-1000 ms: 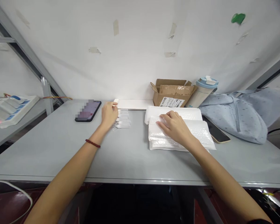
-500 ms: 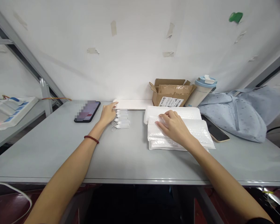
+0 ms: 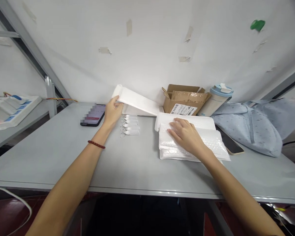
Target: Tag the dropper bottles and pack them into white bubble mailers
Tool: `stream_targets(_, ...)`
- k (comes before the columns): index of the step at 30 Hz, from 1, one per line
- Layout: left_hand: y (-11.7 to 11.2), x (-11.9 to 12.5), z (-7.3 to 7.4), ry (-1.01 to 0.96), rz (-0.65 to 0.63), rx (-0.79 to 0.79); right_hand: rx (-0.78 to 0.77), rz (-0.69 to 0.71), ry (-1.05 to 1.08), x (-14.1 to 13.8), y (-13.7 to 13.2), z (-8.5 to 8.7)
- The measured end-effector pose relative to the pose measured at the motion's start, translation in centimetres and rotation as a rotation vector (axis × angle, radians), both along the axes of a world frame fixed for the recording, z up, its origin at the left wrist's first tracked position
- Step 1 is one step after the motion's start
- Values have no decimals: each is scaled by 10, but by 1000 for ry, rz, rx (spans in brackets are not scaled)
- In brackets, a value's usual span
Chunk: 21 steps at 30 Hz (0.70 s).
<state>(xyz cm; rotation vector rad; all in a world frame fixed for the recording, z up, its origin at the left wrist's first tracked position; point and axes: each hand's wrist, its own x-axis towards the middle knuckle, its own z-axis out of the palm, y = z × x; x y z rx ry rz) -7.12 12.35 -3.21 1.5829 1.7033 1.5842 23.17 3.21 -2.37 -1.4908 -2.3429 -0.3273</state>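
Note:
My left hand is closed on the near left end of a flat white mailer, raising that end off the table while its right end stays low by the carton. Another white flat piece lies under it. My right hand lies with fingers spread on a loose stack of white bubble mailers. Between the hands, a row of several small clear-white plastic pieces with thin loops rests on the table, just right of my left wrist.
A phone with a lit screen lies at the left. Behind the stack stand an opened cardboard box and a blue-lidded tumbler. A dark phone and a light blue cloth bag are on the right. A power strip sits far left.
My left hand has gripped the end of the white mailer at the back and lifted it upward. My right hand stays on the stack. The view has shifted slightly.

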Motion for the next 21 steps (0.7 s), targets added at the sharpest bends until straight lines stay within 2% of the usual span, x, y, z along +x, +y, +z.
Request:
stream_targets(4, -13, 0, 16, -320, 167, 325, -9, -7, -4, -1, -2, 1)
stream_targets(7, -23, -5, 28, -516, 259, 407, 6, 2, 9, -2, -1, 0)
stream_targets(11, -34, 2, 38, -687, 188, 321, 144, 35, 85, -3, 0, -1)
stream_targets(16, -49, 43, 31, -797, 45, 195, 481, 160, 138, -9, -6, 5)
stream_targets(18, -57, 61, 23, -804, -35, 84, 519, 185, 58, -11, -10, 6)
stream_targets(21, -71, 81, 12, -781, -230, -102, 453, 132, -67, -12, -11, 5)
